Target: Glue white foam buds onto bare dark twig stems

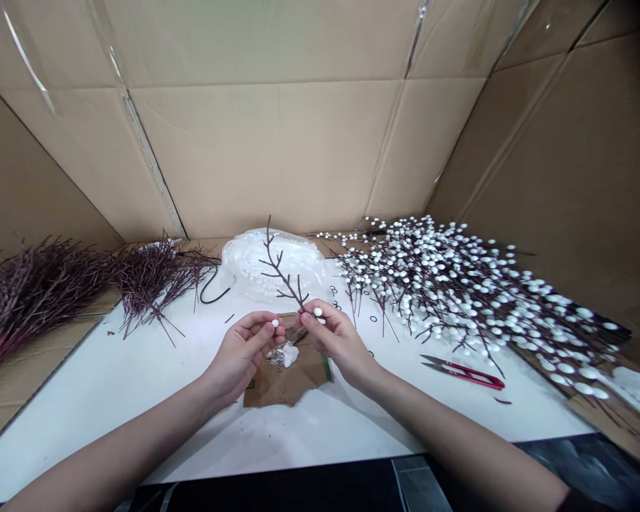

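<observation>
Pinched in left hand (pixel 246 347), white bead (pixel 276 323); right hand (pixel 344 345) grips brown twig (pixel 278 269), leaning left over table (pixel 218 448), plastic bag (pixel 245 259) behind. Cardboard scrap (pixel 291 391) below carries print (pixel 250 384), too small to read.

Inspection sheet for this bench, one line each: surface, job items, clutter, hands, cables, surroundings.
Surface: white tabletop, small dark specks near the front.
Job items: bare brown branching twig; small white round bead; torn brown cardboard piece bearing a white lump, material unclear.
Clutter: bare brown twig bundles at left; white-tipped brown branches and red-handled metal snips at right; clear plastic bag behind.
Hands: left hand pinches the bead; right hand pinches the twig.
Cables: thin black curved cord; whether it is a cable, unclear.
Surroundings: brown cardboard walls, back and sides.
</observation>
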Action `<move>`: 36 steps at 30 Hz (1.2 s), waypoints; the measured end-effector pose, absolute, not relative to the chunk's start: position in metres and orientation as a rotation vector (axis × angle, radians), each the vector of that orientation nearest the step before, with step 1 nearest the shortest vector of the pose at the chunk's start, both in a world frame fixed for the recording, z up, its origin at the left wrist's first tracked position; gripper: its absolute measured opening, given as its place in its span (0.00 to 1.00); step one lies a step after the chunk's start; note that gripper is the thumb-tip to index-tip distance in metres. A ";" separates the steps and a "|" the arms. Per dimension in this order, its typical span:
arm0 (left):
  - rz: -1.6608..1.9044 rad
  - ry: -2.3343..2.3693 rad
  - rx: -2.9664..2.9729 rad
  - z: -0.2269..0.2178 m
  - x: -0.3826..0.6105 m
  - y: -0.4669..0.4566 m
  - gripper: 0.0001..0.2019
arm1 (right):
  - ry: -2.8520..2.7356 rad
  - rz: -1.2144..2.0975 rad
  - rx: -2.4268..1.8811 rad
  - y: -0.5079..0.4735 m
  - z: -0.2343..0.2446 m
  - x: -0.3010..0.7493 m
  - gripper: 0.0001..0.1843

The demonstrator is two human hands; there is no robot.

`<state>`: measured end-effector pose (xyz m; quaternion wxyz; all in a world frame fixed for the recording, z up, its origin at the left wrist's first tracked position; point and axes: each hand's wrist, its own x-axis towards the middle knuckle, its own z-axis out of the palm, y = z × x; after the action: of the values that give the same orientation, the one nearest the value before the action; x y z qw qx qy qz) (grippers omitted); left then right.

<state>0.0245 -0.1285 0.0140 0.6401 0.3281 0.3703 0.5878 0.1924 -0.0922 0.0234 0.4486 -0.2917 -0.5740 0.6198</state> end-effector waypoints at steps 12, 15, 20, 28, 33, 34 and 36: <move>1.265 0.929 0.841 0.018 0.029 -0.134 0.08 | -1.500 1.447 -0.703 -0.094 0.019 0.189 0.14; 1.270 0.929 0.849 0.019 0.031 -0.135 0.08 | -1.495 1.483 -0.691 -0.097 0.021 0.188 0.13; 1.278 0.953 0.884 0.020 0.032 -0.136 0.07 | -1.490 1.490 -0.660 -0.099 0.023 0.187 0.13; 1.292 0.991 1.002 0.017 0.030 -0.135 0.08 | -1.497 1.470 -0.709 -0.098 0.020 0.186 0.12; 1.299 1.034 1.074 0.016 0.030 -0.135 0.09 | -1.538 1.443 -0.742 -0.099 0.021 0.187 0.11; 1.300 1.043 1.082 0.016 0.031 -0.136 0.09 | -1.543 1.439 -0.748 -0.099 0.021 0.187 0.11; 1.300 1.054 1.095 0.016 0.031 -0.136 0.09 | -1.553 1.431 -0.758 -0.099 0.021 0.187 0.10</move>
<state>0.0309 -0.1358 0.0163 0.5402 0.4606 0.4436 0.5470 0.1866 -0.0992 0.0213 0.4341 -0.3045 -0.6236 0.5744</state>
